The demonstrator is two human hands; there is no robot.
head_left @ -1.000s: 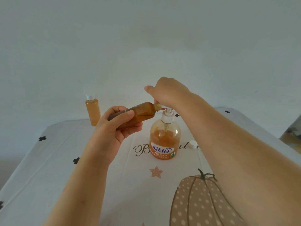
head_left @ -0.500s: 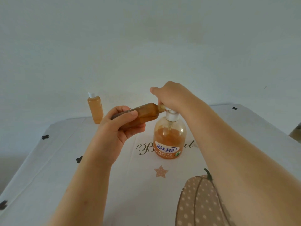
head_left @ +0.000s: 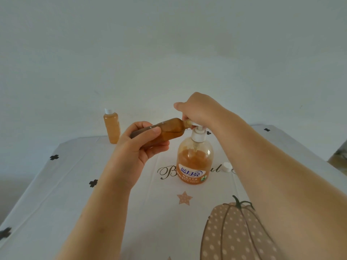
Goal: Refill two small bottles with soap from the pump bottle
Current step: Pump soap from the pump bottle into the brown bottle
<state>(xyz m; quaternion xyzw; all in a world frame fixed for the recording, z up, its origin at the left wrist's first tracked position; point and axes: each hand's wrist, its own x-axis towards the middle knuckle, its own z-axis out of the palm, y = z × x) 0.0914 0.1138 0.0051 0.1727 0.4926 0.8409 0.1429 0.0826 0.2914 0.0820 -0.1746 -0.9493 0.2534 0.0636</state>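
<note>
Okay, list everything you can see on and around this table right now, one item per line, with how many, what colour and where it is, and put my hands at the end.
pump bottle: one, clear with orange soap and a white pump, standing mid-table
held small bottle: one, amber-filled, uncapped, tilted with its mouth at the pump spout
capped small bottle: one, orange-filled with a white cap, upright at the table's far left
loose cap: one, white, on the cloth right of the pump bottle
tablecloth: one, white with black clovers, a star, a pumpkin and script lettering
left hand: grips the held small bottle
right hand: fingers curled over the pump head
</note>
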